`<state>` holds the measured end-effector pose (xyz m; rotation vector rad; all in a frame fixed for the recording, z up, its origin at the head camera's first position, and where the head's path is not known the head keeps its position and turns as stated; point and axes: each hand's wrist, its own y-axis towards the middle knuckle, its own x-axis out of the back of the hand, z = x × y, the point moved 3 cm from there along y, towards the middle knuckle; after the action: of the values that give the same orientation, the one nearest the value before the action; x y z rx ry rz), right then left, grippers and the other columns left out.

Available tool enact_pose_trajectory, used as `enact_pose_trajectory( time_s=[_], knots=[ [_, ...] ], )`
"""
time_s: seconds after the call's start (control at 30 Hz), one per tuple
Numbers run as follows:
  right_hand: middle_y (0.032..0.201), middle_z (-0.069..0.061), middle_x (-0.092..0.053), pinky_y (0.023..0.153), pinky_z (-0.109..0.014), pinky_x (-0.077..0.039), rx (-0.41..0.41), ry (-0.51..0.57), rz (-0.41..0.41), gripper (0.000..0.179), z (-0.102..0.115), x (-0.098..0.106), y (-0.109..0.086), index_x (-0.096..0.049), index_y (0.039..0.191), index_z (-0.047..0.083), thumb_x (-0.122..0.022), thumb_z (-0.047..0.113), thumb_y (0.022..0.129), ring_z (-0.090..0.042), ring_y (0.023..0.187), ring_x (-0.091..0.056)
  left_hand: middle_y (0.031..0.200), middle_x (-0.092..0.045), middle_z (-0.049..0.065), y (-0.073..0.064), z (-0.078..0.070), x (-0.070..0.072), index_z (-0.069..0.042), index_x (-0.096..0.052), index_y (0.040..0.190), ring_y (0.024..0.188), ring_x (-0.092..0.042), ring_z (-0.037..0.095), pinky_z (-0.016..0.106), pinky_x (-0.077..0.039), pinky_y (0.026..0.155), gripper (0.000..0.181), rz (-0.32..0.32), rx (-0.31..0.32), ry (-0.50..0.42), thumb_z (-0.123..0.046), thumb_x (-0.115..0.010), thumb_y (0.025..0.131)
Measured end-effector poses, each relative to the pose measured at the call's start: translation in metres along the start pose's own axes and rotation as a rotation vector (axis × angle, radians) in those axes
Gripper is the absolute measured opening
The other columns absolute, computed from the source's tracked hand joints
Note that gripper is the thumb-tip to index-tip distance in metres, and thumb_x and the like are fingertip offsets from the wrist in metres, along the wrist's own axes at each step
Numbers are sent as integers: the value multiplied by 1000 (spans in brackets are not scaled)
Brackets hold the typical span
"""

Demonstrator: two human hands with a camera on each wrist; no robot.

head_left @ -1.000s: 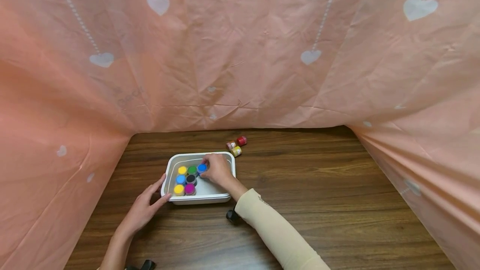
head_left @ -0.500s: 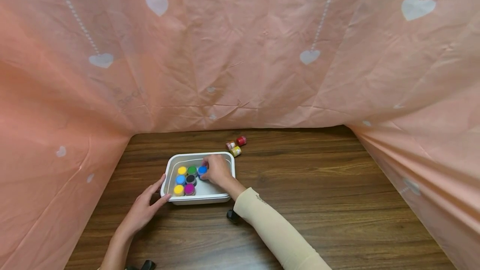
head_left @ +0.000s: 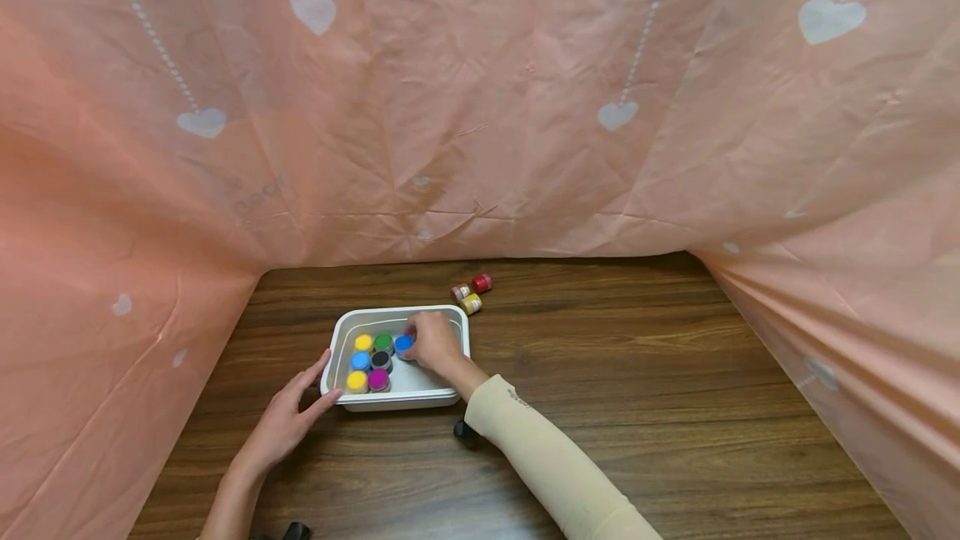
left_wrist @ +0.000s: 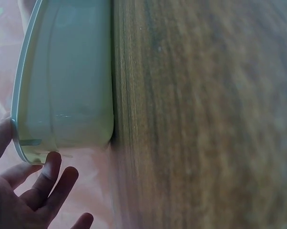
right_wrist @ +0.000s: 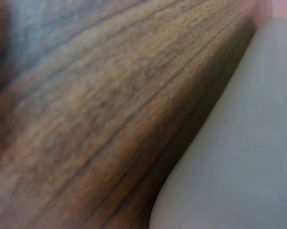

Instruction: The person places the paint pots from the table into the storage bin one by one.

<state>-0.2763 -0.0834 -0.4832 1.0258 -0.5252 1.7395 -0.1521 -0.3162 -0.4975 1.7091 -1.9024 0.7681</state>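
Note:
In the head view, a white plastic tub (head_left: 401, 400) stands on the wooden table, holding small paint pots with coloured lids. My left hand (head_left: 287, 413) holds its near-left corner. The left wrist view shows the thumb at the tub's rim (left_wrist: 20, 90) and fingertips against its end wall. Inside the tub, my right hand (head_left: 437, 344) pinches a blue-lidded paint pot (head_left: 403, 343) at the right end of the back row. Beside it is a green-lidded pot (head_left: 383, 342), with a black-lidded pot (head_left: 382, 360) and a purple-lidded pot (head_left: 378, 379) in front.
Behind the tub's back-right corner lie a red paint pot (head_left: 482, 282), a yellow one (head_left: 471, 303) and an orange one (head_left: 460, 292). A pink curtain with white hearts (head_left: 480, 148) closes off the back and sides of the table (head_left: 637, 407).
The right hand has lowered slightly with the blue-lidded pot, which now sits level with the green-lidded pot. The left hand stays at the tub's corner.

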Motion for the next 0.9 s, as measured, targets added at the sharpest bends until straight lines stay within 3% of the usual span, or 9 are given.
enact_pose_trajectory(
  time_s=[0.3,0.7,0.9],
  knots=[
    [81,-2,-74,67,-20,-50,-56,107,1,25,-4,-2,2,-79,93,5,-95,14,75,-8,73,-63,166,-31,25,0,1,-1,-20,-26,166,151,-28,50,73,-26,115,77,-22,-33,1,-51,-60,103],
    [81,0,-74,68,-20,-48,-28,58,7,26,-4,1,3,-79,94,8,-95,17,75,-7,74,-62,165,-33,25,0,3,-2,-20,-26,166,148,-33,48,72,-28,114,77,-30,-43,-3,-50,-59,103],
    [87,-3,-76,74,-24,-52,33,84,4,28,-1,17,5,-79,101,6,-93,12,77,-12,80,-68,166,-30,24,1,2,0,-21,-26,166,151,-28,49,72,-25,115,78,-12,-27,-5,-53,-59,103]
  ],
)
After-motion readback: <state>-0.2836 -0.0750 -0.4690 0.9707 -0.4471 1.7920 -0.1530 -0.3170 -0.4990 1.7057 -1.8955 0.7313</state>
